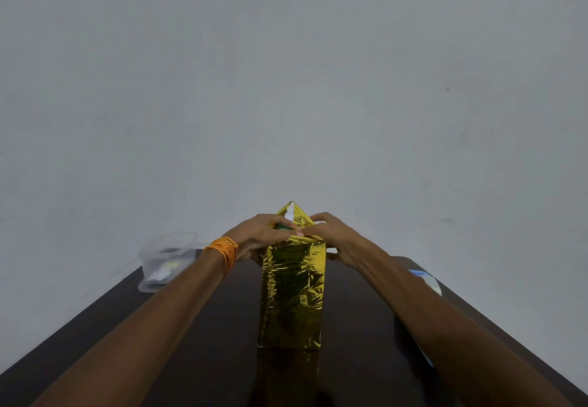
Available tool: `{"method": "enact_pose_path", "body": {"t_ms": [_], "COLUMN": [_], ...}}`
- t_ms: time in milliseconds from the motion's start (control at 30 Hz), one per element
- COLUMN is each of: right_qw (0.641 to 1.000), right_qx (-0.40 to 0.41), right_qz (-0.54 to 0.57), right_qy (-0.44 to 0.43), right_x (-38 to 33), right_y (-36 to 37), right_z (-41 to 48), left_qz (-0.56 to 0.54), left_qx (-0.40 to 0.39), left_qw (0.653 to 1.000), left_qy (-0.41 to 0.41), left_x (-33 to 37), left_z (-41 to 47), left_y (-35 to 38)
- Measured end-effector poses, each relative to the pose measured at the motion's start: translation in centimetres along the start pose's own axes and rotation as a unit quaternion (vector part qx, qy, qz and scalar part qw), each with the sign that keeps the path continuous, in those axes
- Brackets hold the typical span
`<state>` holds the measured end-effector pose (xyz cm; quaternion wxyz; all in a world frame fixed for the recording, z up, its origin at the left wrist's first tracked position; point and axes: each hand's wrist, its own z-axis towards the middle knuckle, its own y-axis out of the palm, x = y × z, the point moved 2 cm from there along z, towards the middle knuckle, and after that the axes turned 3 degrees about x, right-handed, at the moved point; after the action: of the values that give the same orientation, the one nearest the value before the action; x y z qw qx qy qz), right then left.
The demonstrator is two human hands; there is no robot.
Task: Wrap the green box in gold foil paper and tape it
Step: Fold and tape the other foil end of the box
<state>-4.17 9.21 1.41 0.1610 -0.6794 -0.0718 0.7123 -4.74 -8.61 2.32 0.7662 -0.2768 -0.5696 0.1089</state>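
Note:
The box stands upright on the dark table (197,327), covered in gold foil paper (292,292). Only a sliver of the green box (284,227) shows at the top, between my fingers. A triangular foil flap (294,212) points up at the far side of the box top. My left hand (261,235) grips the top left edge of the wrapped box, fingers curled over the foil. My right hand (331,236) holds the top right edge, thumb on the near face. The fingertips of both hands nearly meet on the box top.
A clear plastic container (167,258) with small items inside sits at the table's far left edge. A blue and white object (426,279) lies at the right edge behind my right forearm. A plain grey wall stands behind the table.

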Motion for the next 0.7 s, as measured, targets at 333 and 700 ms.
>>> {"method": "enact_pose_path", "body": {"t_ms": [333, 700], "right_qw": [1.0, 0.988], "right_qx": [0.008, 0.104], "right_qz": [-0.023, 0.114], "right_qy": [-0.007, -0.015], "right_x": [0.4, 2.3], "right_y": [-0.2, 0.5], "right_z": [-1.4, -2.0], "left_qz": [-0.015, -0.015], "left_qx": [0.002, 0.008], "left_qw": [1.0, 0.999], "left_qy": [-0.007, -0.043], "left_x": [0.4, 1.0], "left_z": [-0.5, -2.1], "left_y": [0.3, 0.4]}}
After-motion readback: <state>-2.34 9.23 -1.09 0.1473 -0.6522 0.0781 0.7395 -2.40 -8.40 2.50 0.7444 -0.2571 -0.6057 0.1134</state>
